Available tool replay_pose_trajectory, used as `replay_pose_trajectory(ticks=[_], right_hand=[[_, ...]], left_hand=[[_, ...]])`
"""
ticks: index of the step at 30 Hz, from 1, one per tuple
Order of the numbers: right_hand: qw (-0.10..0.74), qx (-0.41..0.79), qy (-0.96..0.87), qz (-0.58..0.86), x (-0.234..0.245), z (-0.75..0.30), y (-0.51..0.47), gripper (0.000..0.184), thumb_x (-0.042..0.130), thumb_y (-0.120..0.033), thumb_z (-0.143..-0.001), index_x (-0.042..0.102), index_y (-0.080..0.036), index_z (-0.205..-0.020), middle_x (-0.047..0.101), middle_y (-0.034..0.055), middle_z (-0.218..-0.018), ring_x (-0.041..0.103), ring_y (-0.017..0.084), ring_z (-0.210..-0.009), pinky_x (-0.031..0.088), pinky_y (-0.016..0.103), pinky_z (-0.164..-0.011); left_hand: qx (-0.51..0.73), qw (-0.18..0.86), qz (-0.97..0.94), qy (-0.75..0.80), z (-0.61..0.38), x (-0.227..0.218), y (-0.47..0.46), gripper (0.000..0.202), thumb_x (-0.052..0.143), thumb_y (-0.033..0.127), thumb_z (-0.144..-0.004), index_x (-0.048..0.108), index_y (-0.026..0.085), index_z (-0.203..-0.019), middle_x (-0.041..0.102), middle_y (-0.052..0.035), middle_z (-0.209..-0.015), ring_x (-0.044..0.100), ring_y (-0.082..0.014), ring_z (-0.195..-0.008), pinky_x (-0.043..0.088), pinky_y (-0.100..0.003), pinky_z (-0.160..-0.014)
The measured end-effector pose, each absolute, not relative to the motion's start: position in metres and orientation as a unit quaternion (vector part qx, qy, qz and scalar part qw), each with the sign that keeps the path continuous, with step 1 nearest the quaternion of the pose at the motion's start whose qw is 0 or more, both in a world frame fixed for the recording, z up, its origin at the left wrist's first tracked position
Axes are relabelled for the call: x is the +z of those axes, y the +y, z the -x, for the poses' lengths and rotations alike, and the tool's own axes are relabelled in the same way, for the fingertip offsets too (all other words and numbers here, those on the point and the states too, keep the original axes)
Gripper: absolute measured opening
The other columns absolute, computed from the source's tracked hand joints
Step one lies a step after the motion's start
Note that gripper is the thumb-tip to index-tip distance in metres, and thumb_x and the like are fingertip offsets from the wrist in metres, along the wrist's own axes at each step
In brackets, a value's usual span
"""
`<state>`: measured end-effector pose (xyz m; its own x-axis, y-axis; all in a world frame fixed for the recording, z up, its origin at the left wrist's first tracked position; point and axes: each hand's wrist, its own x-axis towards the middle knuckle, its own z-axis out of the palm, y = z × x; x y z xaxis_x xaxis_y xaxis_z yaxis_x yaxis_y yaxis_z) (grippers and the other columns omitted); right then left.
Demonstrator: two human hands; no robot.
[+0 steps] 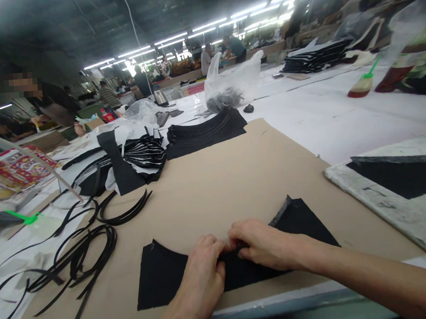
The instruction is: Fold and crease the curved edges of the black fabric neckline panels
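A curved black fabric piece [159, 275] lies flat on a brown cardboard sheet [218, 178] at the near table edge. My left hand [202, 272] and my right hand [262, 243] meet at its middle, fingers curled and pinching the fabric's upper edge. The fabric's right end [297, 217] rises slightly, showing a grey underside.
Loose black strips [77, 256] trail at the left. Stacks of black pieces [203, 131] and striped pieces [143, 154] sit further back, with a clear plastic bag [233, 80]. A marbled slab with black fabric [400, 175] is at the right. Other people work at far tables.
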<state>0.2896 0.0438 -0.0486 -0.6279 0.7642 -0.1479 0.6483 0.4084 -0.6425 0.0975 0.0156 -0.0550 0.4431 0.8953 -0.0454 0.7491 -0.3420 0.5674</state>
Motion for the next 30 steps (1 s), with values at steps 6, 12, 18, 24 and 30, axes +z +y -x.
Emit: replay_pose_trajectory(ticks=[6,12,18,24,30], right_hand=[[0.149,0.304,-0.859,0.384,-0.060,-0.296,0.035,0.015,0.056,-0.006,-0.079,0.062,-0.019,-0.084,0.060,0.0010,-0.085,0.056,0.014,-0.083,0.041,0.024,-0.075],[0.171,0.210,-0.909,0.317,-0.072,-0.303,0.025,0.019,0.045,-0.011,-0.093,0.060,-0.015,-0.083,0.057,0.0048,-0.088,0.051,0.016,-0.083,0.042,0.027,-0.077],[0.148,0.107,-0.942,0.280,-0.080,-0.309,0.021,0.018,0.043,-0.010,-0.093,0.060,-0.014,-0.099,0.056,0.0063,-0.091,0.047,0.019,-0.085,0.039,0.032,-0.077],[0.144,0.133,-0.938,0.285,-0.075,-0.312,0.022,0.018,0.043,-0.009,-0.093,0.059,-0.016,-0.100,0.056,0.0053,-0.091,0.048,0.018,-0.084,0.039,0.032,-0.078],[0.142,0.215,-0.902,0.347,-0.058,-0.310,0.025,0.018,0.058,-0.013,-0.086,0.056,-0.017,-0.104,0.056,0.0051,-0.101,0.050,0.019,-0.094,0.041,0.032,-0.084]], left_hand=[[0.153,0.229,-0.818,0.505,-0.104,-0.058,0.009,0.040,0.043,-0.003,-0.074,0.069,0.023,-0.090,0.063,-0.0019,-0.085,0.060,-0.0181,-0.085,0.050,-0.032,-0.076],[0.208,-0.025,-0.895,0.395,-0.091,-0.090,-0.018,0.041,0.037,0.005,-0.085,0.062,0.011,-0.117,0.068,-0.0093,-0.098,0.063,-0.0194,-0.090,0.056,-0.031,-0.079],[0.210,-0.137,-0.891,0.379,-0.075,-0.118,-0.038,0.060,0.036,-0.003,-0.077,0.049,0.012,-0.134,0.058,-0.0069,-0.133,0.044,-0.0189,-0.131,0.043,-0.031,-0.105],[0.278,-0.046,-0.865,0.415,-0.079,-0.118,-0.039,0.058,0.033,-0.003,-0.081,0.044,0.014,-0.135,0.061,-0.0048,-0.129,0.048,-0.0135,-0.128,0.036,-0.032,-0.110],[0.317,-0.011,-0.844,0.432,-0.082,-0.104,-0.032,0.042,0.047,0.010,-0.086,0.050,0.017,-0.127,0.067,-0.0060,-0.114,0.060,-0.0160,-0.109,0.049,-0.032,-0.096]])
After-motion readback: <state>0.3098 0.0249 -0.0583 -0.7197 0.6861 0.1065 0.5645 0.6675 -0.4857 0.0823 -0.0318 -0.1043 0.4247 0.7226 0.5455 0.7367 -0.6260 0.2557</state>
